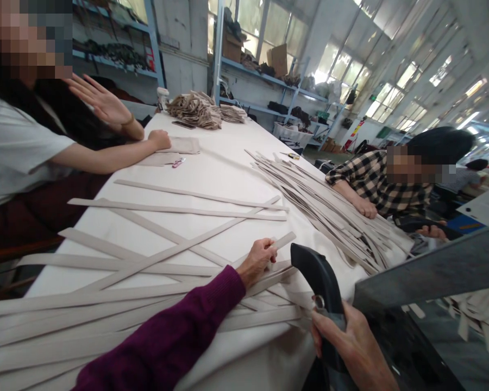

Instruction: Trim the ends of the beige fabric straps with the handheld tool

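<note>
Past the purple sleeve, my left hand (258,258) is closed on a beige fabric strip (287,239), whose end sticks out beyond the fingers. My right hand (352,336) grips a black curved handheld tool (320,271) with a broad, flattened nozzle. The tool's tip points up and left, a short way right of my left hand and apart from it. What the tool is, I cannot tell. Several more beige strips (155,266) lie crossed and loose under and around my left arm. Other strip ends lie beside the tool.
A white-covered table (224,168) bears a strip bundle (330,206), a fabric pile (195,108) and small snips (179,162). One person (20,141) sits at left. Another person (378,179) works at right. A grey metal bar (432,266) rises near my right hand.
</note>
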Tool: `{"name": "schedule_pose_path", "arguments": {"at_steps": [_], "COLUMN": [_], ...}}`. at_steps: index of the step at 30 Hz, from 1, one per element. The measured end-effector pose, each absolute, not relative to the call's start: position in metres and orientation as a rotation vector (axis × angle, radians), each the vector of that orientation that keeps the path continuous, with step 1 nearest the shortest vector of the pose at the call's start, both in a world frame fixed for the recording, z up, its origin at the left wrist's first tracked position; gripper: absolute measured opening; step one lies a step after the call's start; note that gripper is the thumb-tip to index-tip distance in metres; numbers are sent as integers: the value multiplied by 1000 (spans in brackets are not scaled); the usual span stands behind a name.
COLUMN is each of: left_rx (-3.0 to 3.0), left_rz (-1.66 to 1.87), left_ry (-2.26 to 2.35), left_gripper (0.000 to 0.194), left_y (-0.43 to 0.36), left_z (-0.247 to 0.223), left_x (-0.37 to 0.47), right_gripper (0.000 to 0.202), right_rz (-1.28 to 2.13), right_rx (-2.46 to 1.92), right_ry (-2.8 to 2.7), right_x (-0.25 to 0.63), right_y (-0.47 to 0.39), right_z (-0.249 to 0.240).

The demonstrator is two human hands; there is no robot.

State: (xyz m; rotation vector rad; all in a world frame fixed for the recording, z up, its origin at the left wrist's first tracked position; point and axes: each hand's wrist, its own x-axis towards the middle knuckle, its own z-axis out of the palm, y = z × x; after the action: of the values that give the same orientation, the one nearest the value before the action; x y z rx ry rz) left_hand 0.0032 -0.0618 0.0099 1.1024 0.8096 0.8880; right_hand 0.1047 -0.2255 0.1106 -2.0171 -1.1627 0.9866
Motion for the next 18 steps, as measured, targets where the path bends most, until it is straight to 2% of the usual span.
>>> {"name": "schedule_pose_path", "arguments": {"at_steps": [6, 12, 18], "left_rx": [986, 853, 766], "left_rz": [914, 926, 983], "left_ry": [649, 599, 625], "left_gripper": [6, 7, 11], "left_y": [-66, -64, -62], "left_z": [15, 15, 15], "left_x": [5, 3, 4], "right_gripper": [13, 11, 12], "right_rz": [1035, 985, 1007], "right_rx": [-1958, -1919, -1980], "right_ry": [-1139, -1157, -1130], "right_x": [90, 94, 83], "right_y": [-206, -180, -196], "right_z": [105, 103, 101]}}
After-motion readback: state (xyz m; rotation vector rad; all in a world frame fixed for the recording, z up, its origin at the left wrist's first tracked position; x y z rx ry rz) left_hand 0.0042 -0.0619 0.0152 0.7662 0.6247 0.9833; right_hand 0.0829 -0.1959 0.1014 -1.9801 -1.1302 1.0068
